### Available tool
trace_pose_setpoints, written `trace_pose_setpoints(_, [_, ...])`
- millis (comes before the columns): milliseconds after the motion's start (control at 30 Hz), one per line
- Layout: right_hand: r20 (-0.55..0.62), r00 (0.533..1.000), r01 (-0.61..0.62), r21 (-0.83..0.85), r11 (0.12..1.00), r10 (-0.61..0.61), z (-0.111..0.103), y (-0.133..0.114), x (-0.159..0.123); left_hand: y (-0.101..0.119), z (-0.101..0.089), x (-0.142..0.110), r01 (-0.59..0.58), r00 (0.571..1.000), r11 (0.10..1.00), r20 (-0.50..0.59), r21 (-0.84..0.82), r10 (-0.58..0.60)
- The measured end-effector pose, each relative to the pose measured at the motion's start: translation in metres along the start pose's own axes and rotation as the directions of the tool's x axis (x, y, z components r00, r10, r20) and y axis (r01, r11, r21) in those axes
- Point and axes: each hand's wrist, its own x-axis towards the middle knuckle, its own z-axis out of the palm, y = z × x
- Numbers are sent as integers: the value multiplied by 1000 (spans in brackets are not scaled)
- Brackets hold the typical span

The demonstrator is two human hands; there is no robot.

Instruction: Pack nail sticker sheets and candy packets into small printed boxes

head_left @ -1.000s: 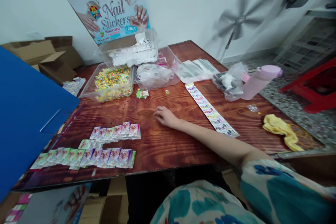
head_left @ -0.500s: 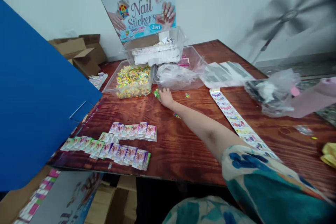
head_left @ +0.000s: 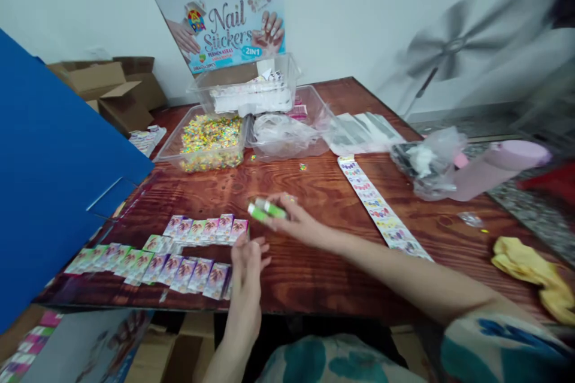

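Note:
My right hand is closed around small green-and-white boxes, blurred by motion, above the middle of the wooden table. My left hand is raised near the table's front edge, fingers apart, with nothing visible in it. It partly covers the right end of two rows of small nail sticker boxes, a back row and a longer front row, with purple, green and pink sides. Whether the left fingers touch these boxes I cannot tell.
Behind stand a clear bin of colourful candy-like pieces and stacked clear bins. A sticker strip, plastic sleeves, a pink bottle and a yellow cloth lie to the right. A blue panel blocks the left.
My right hand has drawn back from beside the candy bin towards me, with green boxes in it. My left hand has come into view at the front. The view has turned slightly right.

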Motion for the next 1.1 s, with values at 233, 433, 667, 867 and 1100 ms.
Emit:
trace_pose_setpoints(233, [-38,995,-94,-235,967,87,3,-15,-90,-46,38,4,62,996,995,61,-73,-58])
trace_pose_setpoints(433, [89,993,-21,-501,865,76,-69,27,-107,-51,16,13,54,997,990,-53,128,-48])
trace_pose_setpoints(667, [-155,972,-234,-728,644,178,-206,82,-116,-47,3,6,43,999,987,-32,156,-39])
trace_pose_setpoints(867, [-122,971,-226,-741,632,205,-218,107,-120,-40,23,-2,50,996,990,63,129,-58])
trace_pose_setpoints(1100, [-250,965,-243,-723,647,84,-195,70,-112,-27,51,-9,-52,982,987,186,150,23])
